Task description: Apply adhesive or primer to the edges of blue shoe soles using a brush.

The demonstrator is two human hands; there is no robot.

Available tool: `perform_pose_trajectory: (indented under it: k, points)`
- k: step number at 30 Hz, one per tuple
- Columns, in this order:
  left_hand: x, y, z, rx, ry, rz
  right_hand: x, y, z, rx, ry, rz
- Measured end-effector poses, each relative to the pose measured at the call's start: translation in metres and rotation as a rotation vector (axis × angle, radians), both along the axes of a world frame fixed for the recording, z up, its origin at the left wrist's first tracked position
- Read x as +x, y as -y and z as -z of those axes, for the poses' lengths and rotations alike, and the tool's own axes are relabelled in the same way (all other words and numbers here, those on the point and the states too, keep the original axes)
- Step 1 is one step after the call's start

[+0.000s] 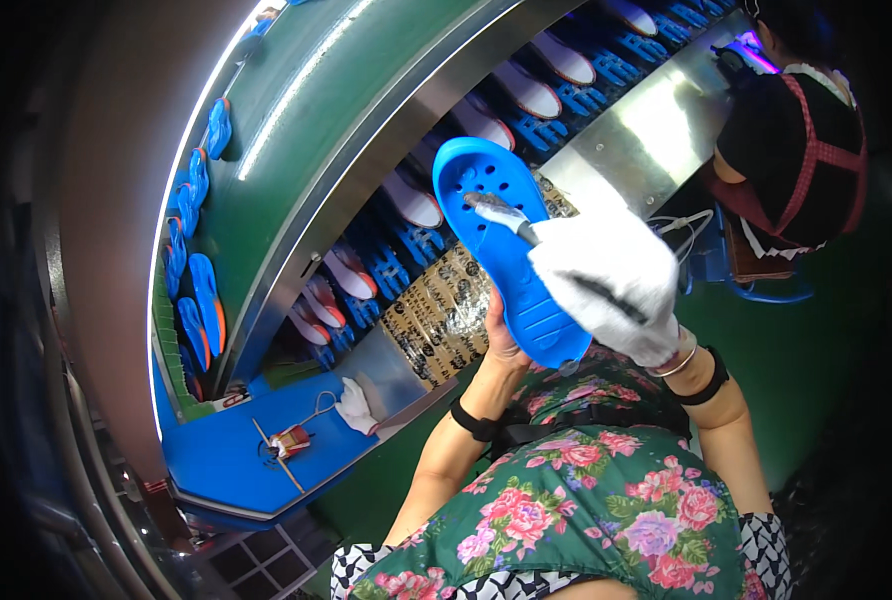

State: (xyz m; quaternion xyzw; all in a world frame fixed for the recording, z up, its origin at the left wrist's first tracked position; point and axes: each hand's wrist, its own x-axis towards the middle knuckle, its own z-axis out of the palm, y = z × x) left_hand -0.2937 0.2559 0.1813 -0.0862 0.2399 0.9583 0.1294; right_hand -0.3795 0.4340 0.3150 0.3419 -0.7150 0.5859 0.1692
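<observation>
A blue shoe sole (pixel 541 300) with a cluster of round holes in its upper end is held up in front of me, tilted. My left hand (pixel 503 335), bare, grips its lower left edge from beneath; most of those fingers are hidden behind it. My right hand (pixel 611 280) wears a white cloth glove with a dark streak and is closed round the handle of a brush (pixel 501 212). The brush's brown tip lies over the holes, seemingly touching the sole.
Beyond the sole runs a metal-edged conveyor rack (pixel 481 120) with white-topped soles and blue pieces. A green belt (pixel 296 130) carries blue-and-orange shoes (pixel 206 300). On the blue table (pixel 226 450) lie a glove (pixel 356 408) and a small red container (pixel 291 440). Another person (pixel 791 150) sits at right.
</observation>
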Motion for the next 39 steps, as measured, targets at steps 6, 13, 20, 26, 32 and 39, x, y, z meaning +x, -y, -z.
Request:
perform_pose_trajectory:
  k: [6, 13, 20, 26, 32, 39]
  points:
    - [-0.012, -0.003, -0.012, -0.146, -0.006, -0.069, 0.011, 0.011, 0.01, -0.092, 0.126, -0.121]
    - [-0.036, -0.001, -0.018, 0.058, -0.067, -0.023, 0.017, 0.02, 0.025, 0.064, -0.182, -0.061]
    - [-0.054, -0.011, -0.04, -0.19, -0.029, -0.29, 0.008, 0.014, 0.041, -0.062, -0.004, -0.063]
    - [-0.064, -0.002, -0.033, 0.333, -0.206, -0.14, 0.011, 0.017, 0.036, -0.116, 0.123, -0.268]
    - [-0.068, 0.002, -0.026, 0.372, -0.243, -0.02, 0.019, 0.018, 0.053, 0.045, -0.133, -0.191]
    - [-0.071, 0.007, -0.025, 0.207, -0.162, -0.14, -0.002, 0.002, 0.049, -0.02, 0.021, -0.183]
